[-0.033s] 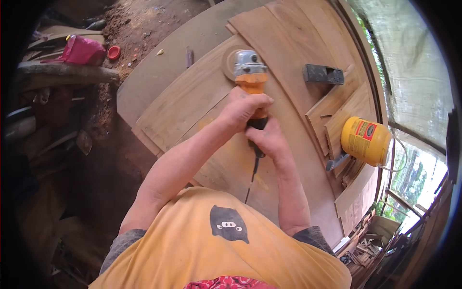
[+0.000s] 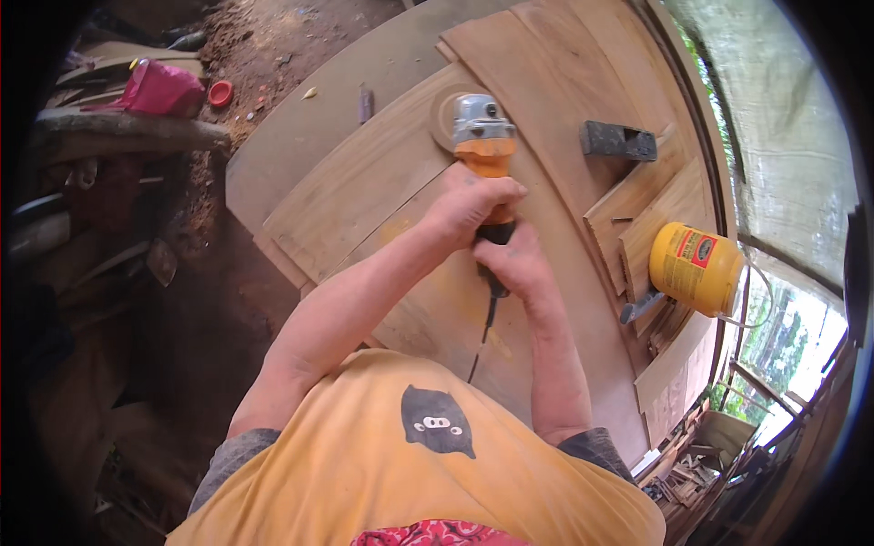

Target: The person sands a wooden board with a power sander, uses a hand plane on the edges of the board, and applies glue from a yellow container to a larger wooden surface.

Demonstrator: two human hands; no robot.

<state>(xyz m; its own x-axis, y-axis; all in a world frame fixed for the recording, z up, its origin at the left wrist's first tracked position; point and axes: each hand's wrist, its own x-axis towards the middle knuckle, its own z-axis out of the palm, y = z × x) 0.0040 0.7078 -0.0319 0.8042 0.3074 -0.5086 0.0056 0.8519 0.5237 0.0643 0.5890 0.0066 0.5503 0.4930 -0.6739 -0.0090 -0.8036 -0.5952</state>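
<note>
An orange and silver angle grinder [image 2: 483, 136] with a round disc [image 2: 448, 100] lies flat-on over a light wooden board [image 2: 364, 155]. My left hand [image 2: 469, 202] is wrapped round its orange body. My right hand [image 2: 514, 259] grips the black rear handle below that, from which a dark cord runs down toward my yellow shirt. The boards around the tool show seams and a yellowish patch.
A dark block tool [image 2: 619, 140] rests on the boards at right, beside loose planks [image 2: 628, 200] and a yellow bucket [image 2: 692, 268] lying on its side. At upper left are a pink container [image 2: 164, 89], a red lid [image 2: 220, 93] and a small slim object [image 2: 365, 104].
The grinder and both hands sit slightly farther right in the picture. The boards and surroundings have shifted a little the same way, so the view itself has moved slightly.
</note>
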